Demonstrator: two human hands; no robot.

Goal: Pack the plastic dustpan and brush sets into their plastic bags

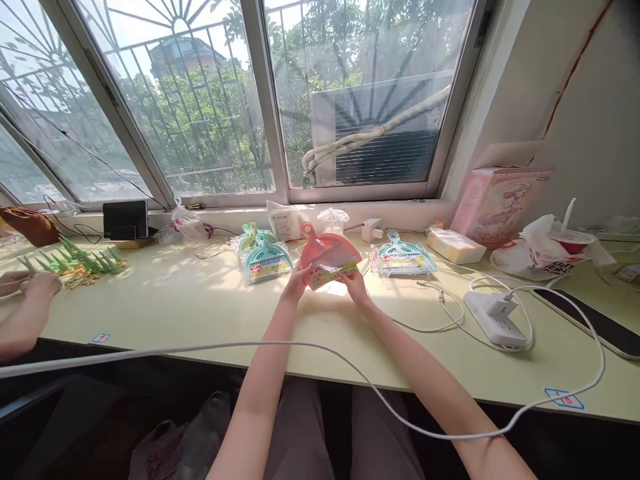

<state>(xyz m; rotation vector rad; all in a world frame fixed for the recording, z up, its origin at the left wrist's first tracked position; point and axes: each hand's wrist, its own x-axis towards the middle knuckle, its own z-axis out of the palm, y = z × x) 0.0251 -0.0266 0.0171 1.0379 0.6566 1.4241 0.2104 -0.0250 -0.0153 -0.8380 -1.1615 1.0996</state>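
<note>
A pink dustpan [327, 252] in clear wrap, with a yellow label along its lower edge, is held up over the middle of the table. My left hand [299, 280] grips its lower left side, and my right hand [354, 283] grips its lower right side. Left of it lies a wrapped teal dustpan set [267, 257], with a green one [250, 233] partly hidden behind. To the right, another wrapped teal dustpan set [404, 255] rests flat on the table.
On the right are a power strip [495, 320], a phone [590, 323], a tissue pack [456, 245] and a pink box [500, 203]. A white cable crosses in front of me. At far left, another person's hands touch green-yellow pieces [83, 263].
</note>
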